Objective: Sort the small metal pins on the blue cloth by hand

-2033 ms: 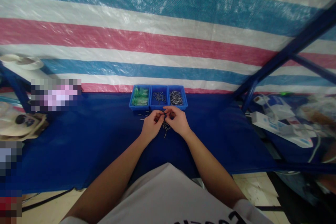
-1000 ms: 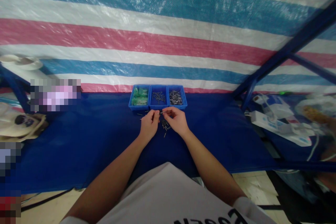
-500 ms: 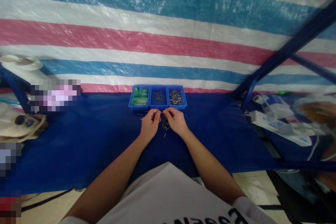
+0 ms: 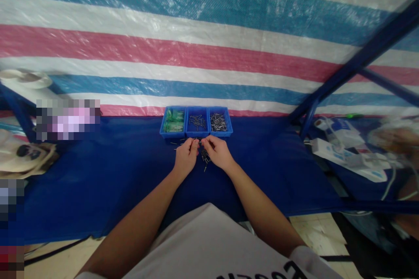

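My left hand [image 4: 186, 155] and my right hand [image 4: 217, 151] meet fingertip to fingertip over the blue table. The fingers of each are pinched together; whatever sits between them is too small and hidden to name. Below and between the hands lies a loose pile of thin dark metal pins [image 4: 205, 157], partly covered by my fingers. A few more pins lie left of my left hand. Just beyond the fingers stand three joined blue bins: the left bin [image 4: 161, 130] has green-tinted clear packets, the middle bin [image 4: 197, 133] some dark pins, the right bin [image 4: 231, 130] many silvery pins.
A striped tarp [image 4: 196, 65] hangs behind the blue table [image 4: 131, 174]. At the right, past a blue metal frame [image 4: 330, 83], lie a white power strip [image 4: 347, 160] and cables. White rolls [image 4: 29, 83] and a beige bag [image 4: 29, 157] are at the left.
My hands stay together at nearly the same spot, the fingertips shifting slightly. The view has moved a little; the bins and pile look unchanged.
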Available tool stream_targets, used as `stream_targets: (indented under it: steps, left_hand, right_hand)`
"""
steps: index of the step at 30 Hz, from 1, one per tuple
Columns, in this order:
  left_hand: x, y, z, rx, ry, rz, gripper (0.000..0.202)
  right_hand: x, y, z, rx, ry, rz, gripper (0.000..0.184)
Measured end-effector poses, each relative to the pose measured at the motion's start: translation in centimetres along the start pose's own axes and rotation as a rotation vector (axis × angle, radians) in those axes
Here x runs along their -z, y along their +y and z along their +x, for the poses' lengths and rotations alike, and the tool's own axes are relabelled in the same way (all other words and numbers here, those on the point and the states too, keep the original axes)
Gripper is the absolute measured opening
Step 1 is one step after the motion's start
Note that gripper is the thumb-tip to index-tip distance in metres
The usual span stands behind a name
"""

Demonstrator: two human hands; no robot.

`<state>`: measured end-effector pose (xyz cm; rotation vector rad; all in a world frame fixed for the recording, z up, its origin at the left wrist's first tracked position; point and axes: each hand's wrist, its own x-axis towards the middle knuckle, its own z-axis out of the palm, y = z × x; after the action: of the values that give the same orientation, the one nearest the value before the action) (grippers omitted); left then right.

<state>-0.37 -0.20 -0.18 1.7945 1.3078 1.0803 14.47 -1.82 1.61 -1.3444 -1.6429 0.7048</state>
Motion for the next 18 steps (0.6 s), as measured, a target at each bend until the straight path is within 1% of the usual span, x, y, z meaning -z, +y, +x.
stream_targets:
  steps: [2, 5, 8, 12, 15, 18]
  left_hand:
    - [0.0, -0.02, 0.01, 0.008, 0.002, -0.005, 0.038]
    - [-0.02, 0.04, 0.03, 0.013, -0.004, -0.024, 0.039]
    - [-0.13, 0.14, 0.05, -0.003, -0.021, -0.086, 0.033]
    - [-0.3, 0.17, 0.01, -0.026, -0.037, -0.171, 0.026]
    - [-0.26, 0.2, 0.0, -0.046, -0.019, -0.126, 0.025]
    - [-0.11, 0.2, 0.02, -0.054, -0.001, -0.055, 0.026]
  right_hand:
    - [-0.01, -0.06, -0.04, 0.008, -0.015, 0.012, 0.031]
    - [0.02, -0.15, -0.01, -0.01, 0.002, 0.027, 0.036]
    - [0.07, -0.14, 0.08, -0.043, 0.026, 0.031, 0.044]
    - [0.07, -0.01, 0.14, -0.086, 0.026, 0.028, 0.05]
    - [0.01, 0.08, 0.11, -0.092, 0.013, 0.022, 0.054]
    - [-0.04, 0.11, 0.05, -0.082, 0.016, 0.028, 0.052]
